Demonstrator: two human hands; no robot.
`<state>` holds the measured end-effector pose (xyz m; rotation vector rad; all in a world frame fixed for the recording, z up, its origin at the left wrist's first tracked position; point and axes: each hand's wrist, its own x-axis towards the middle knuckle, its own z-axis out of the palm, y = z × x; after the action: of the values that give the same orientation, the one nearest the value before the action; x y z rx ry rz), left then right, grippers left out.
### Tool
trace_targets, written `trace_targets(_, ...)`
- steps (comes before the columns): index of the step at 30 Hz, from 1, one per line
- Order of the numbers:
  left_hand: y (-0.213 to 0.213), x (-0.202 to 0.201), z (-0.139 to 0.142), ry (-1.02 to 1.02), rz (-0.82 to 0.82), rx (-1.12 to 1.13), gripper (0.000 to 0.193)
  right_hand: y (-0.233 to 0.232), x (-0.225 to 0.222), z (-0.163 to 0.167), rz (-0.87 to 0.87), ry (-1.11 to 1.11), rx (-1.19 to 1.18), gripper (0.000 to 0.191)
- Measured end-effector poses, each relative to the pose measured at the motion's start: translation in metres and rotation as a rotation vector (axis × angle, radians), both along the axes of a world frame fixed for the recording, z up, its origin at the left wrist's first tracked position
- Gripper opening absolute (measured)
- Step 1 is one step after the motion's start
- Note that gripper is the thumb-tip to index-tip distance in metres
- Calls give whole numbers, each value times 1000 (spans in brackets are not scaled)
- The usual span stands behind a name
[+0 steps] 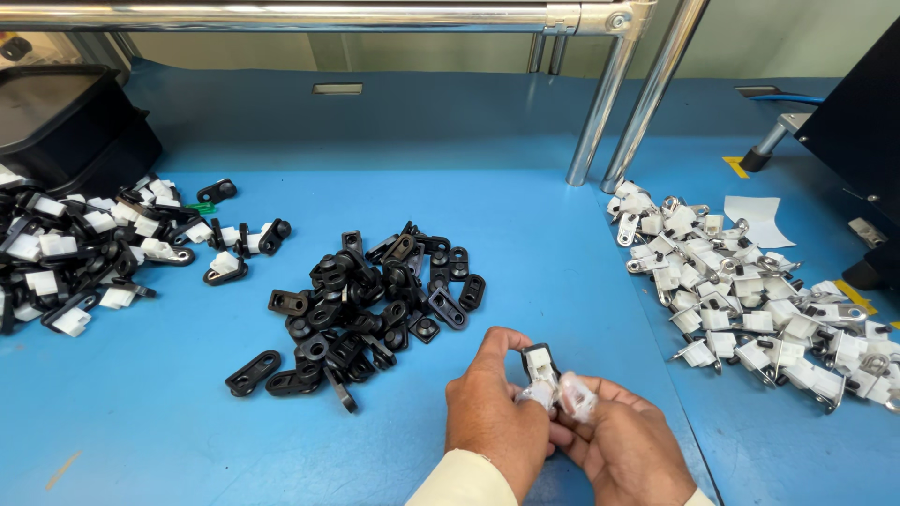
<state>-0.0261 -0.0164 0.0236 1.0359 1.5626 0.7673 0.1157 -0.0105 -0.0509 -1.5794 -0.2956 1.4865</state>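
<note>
My left hand point(492, 412) and my right hand point(623, 445) meet low in the middle of the head view, above the blue table point(525, 244). Together they pinch a small part point(547, 375) made of a black plastic bracket and a white piece; the black end sticks up between the fingertips. Just up and to the left lies a pile of loose black plastic brackets point(370, 305), the nearest things to my left hand.
A heap of white parts with metal clips point(750, 305) spreads along the right. Joined black-and-white parts point(84, 253) lie at the left beside a black bin point(66, 122). Two slanted metal posts point(619, 94) rise behind, and a black machine point(858, 131) stands far right.
</note>
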Motion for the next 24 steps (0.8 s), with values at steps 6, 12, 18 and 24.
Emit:
trace_targets(6,4,-5,2,-232,35,-115,27,-7,8,-1,139,92,115,38)
trace_targets(12,2,-3,2,-129,24,-71,29,-8,-3,-1,41,-55,109,27)
trace_targets(18,5,-3,-1,-299,75,-104,26,-8,-8,9,-29,87,94,34)
trace_targets(24,8,-5,-2,-215,55,-127,32,-9,-14,16,-2,-39,61,23)
